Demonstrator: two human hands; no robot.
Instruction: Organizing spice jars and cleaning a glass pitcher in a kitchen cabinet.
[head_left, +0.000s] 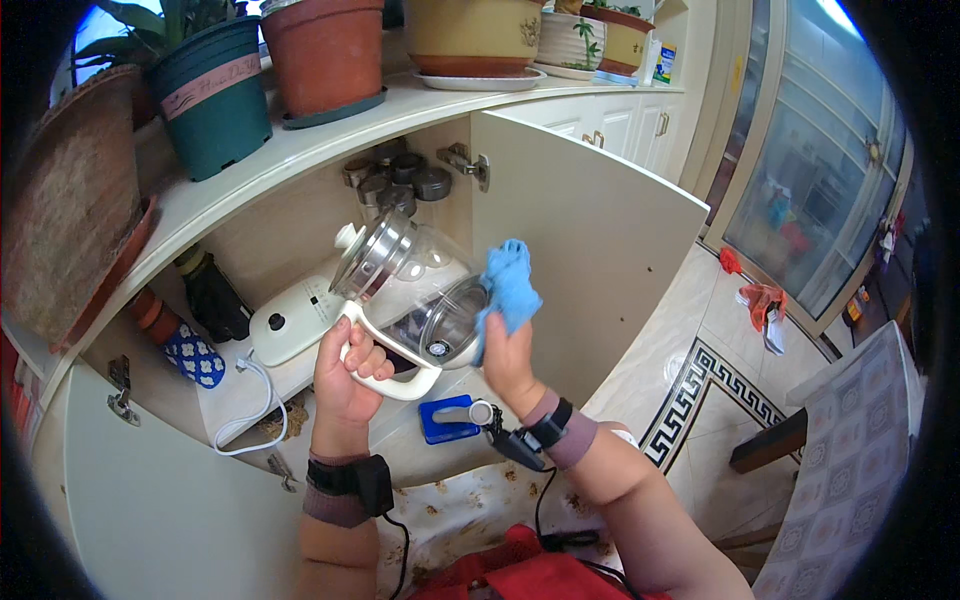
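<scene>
A glass kettle (442, 262) with a steel rim, white lid knob and white handle is tilted on its side in front of the open cabinet. My left hand (349, 367) grips its white handle. In my right hand (510, 360) is a bunched blue cloth (511, 285), pressed against the kettle's base end. On the cabinet's lower shelf, behind the kettle, lies a white electric base (300, 319) with a black knob and a white cord (271, 405). Part of the base is hidden by the kettle.
Cabinet doors stand open at right (577, 247) and lower left (172, 495). Inside are several jars (431, 184), a dark umbrella (214, 296) and a blue-patterned item (193, 356). A blue object (442, 431) lies below the kettle. Potted plants (326, 52) line the countertop.
</scene>
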